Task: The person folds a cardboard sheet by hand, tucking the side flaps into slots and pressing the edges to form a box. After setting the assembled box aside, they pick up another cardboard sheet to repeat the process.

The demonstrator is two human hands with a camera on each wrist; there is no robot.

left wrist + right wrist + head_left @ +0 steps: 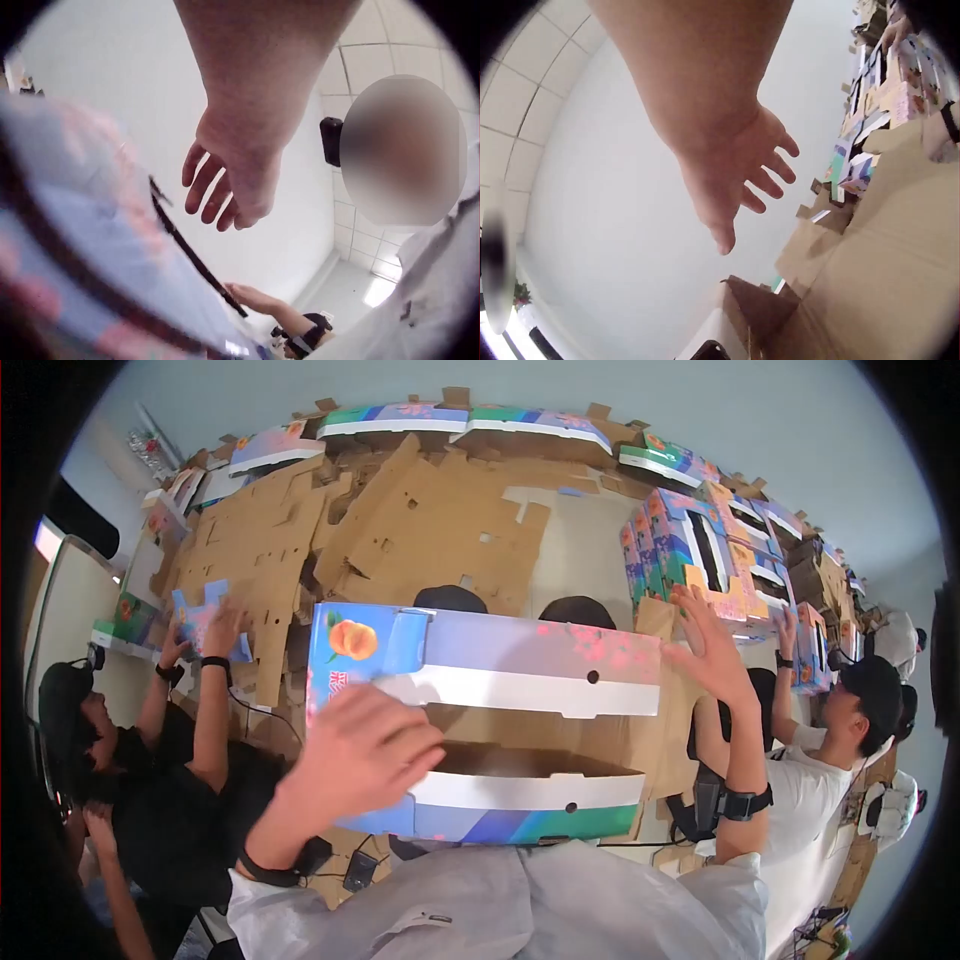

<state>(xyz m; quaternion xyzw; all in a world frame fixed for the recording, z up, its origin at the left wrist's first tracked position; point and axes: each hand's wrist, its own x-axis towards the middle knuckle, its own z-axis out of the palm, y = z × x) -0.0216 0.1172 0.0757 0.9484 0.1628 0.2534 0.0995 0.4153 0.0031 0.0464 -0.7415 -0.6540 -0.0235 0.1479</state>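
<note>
A printed box with a peach picture, pink blossoms and white bands stands close to the person's body in the head view, a wide gap along its top showing brown cardboard inside. Over its left end is the left hand, fingers loosely bent and holding nothing; the left wrist view shows the same hand with slightly parted fingers. By the box's right end, near a brown cardboard flap, the right hand is raised. Its fingers are spread and empty, as the right wrist view shows of the hand.
Flat brown cardboard sheets lie beyond the box. Printed boxes are stacked at the right, and more line the far edge. A person in black at the left handles a printed piece; a person in a white shirt is at the right.
</note>
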